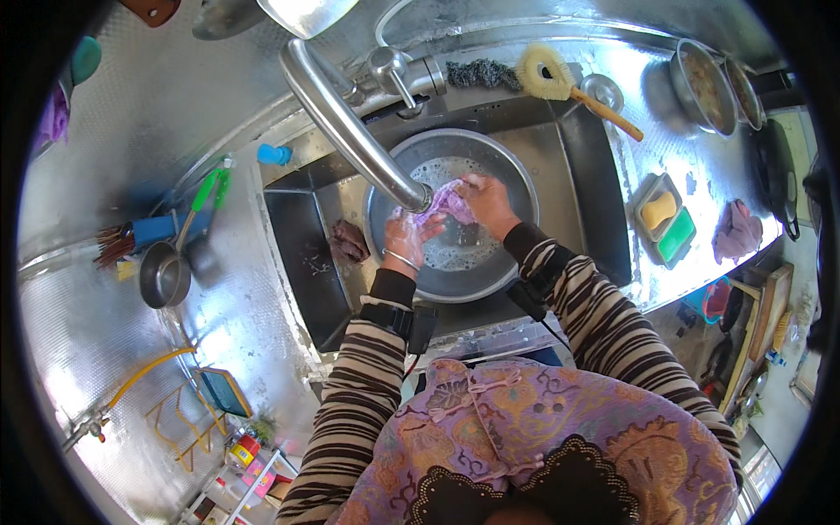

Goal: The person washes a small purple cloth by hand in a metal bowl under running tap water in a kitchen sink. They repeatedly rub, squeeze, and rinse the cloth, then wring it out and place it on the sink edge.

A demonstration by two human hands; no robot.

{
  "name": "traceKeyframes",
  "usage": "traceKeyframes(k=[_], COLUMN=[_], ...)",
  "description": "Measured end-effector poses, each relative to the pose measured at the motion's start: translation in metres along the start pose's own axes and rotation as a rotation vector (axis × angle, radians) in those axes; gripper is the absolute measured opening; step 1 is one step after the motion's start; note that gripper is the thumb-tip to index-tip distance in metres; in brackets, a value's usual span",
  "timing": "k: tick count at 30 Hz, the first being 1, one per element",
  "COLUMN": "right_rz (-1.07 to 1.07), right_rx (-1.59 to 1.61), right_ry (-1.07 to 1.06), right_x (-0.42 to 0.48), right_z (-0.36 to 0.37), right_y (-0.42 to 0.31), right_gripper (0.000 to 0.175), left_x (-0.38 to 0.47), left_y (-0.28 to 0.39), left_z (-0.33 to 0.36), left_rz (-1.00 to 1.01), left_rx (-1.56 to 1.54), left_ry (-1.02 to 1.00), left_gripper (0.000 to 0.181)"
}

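Note:
A soapy purple cloth (453,202) is stretched between my two hands above a round metal basin (453,292). My left hand (405,237), wet with suds and wearing a bangle, grips the cloth's left end, partly behind the faucet spout. The other end is pinched in the fingers of my right hand (489,203). Foamy water (453,259) lies in the basin, which sits in a dark rectangular sink (594,170). Overhead, the steel faucet spout (354,128) curves down, its tip just over the cloth. A crumpled brown cloth (350,241) rests on the sink floor left of the basin.
A wooden-handled brush (548,72) and a steel-wool scourer (482,74) lie behind the sink. On the right counter are a soap tray (664,246), a mauve cloth (738,233) and metal bowls of food (705,88). A ladle (165,275) hangs or lies at left.

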State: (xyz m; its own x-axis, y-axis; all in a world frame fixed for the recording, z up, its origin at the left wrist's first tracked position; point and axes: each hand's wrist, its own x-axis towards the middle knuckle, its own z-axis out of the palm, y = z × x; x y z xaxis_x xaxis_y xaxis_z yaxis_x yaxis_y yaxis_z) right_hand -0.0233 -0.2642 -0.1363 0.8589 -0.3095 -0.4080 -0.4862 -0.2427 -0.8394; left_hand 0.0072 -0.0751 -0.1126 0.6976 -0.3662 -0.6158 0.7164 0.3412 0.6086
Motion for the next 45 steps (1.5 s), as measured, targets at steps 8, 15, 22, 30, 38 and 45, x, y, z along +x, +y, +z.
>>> traceKeyframes(k=[8, 15, 22, 30, 38, 45], right_rz=[-0.327, -0.213, -0.323, -0.088, -0.042, -0.185], right_rx=[-0.705, -1.121, -0.755, 0.121, -0.195, -0.343], right_ry=[0.02, -0.134, 0.002, -0.033, 0.273, 0.249], right_x=[-0.015, -0.003, 0.01, -0.02, -0.014, -0.028], right_z=[0.024, 0.05, 0.039, 0.079, 0.037, 0.054], right_y=[0.02, 0.047, 0.049, 0.019, -0.057, -0.038], right_gripper=[0.067, 0.063, 0.052, 0.036, 0.034, 0.031], left_x=[0.037, 0.062, 0.064, 0.064, 0.044, 0.048], left_y=[-0.036, -0.074, -0.055, -0.051, -0.072, -0.047], left_z=[-0.005, -0.005, -0.029, -0.027, -0.008, -0.007], left_rz=[0.309, 0.08, 0.412, -0.218, -0.209, -0.293], left_rx=[1.705, 1.981, 1.711, -0.171, -0.108, -0.472], left_ry=[0.174, -0.007, -0.019, 0.092, 0.02, -0.441], left_gripper=[0.088, 0.083, 0.074, 0.047, 0.041, 0.033])
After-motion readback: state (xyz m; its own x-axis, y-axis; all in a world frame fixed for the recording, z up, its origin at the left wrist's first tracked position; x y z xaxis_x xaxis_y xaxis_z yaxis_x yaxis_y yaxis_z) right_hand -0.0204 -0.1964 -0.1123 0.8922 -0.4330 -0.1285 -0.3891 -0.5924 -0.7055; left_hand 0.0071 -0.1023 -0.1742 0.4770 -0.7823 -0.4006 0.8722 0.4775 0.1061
